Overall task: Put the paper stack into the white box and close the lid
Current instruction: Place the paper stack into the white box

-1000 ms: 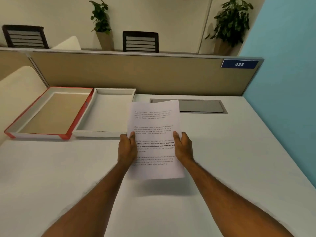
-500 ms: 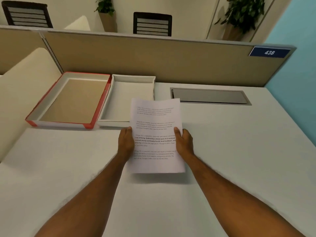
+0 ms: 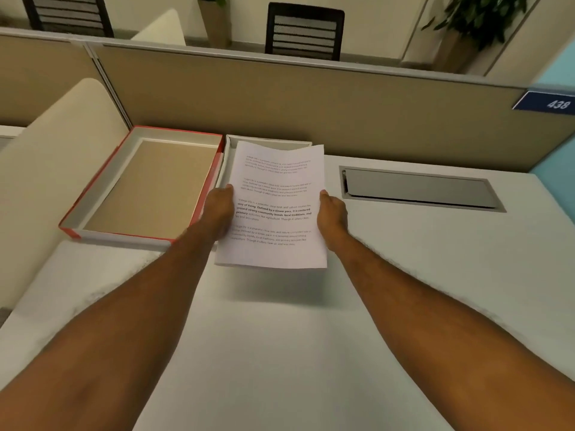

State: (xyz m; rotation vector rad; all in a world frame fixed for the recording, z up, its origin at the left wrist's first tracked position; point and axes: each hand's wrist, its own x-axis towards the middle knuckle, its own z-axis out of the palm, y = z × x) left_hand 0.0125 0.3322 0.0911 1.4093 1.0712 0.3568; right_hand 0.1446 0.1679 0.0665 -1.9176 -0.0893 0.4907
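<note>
A stack of white printed paper (image 3: 275,194) hangs in the air, held by its two long edges. My left hand (image 3: 219,213) grips the left edge and my right hand (image 3: 332,217) grips the right edge. The stack hovers over the open white box (image 3: 226,160), which stands on the white desk against the partition and is mostly hidden by the paper; only its left wall and far rim show. Touching the box's left side lies the red-edged lid (image 3: 146,185), upturned, with a tan inside.
A grey cable hatch (image 3: 417,189) is set into the desk (image 3: 311,353) right of the box. A tan partition (image 3: 311,104) with a blue 438 sign (image 3: 549,103) closes the far side. A cream panel (image 3: 46,169) rises at the left. A turquoise wall (image 3: 557,169) stands right.
Both hands have carried the paper stack forward and to the left, from above the bare desk to over the white box. The view has tilted down and shifted.
</note>
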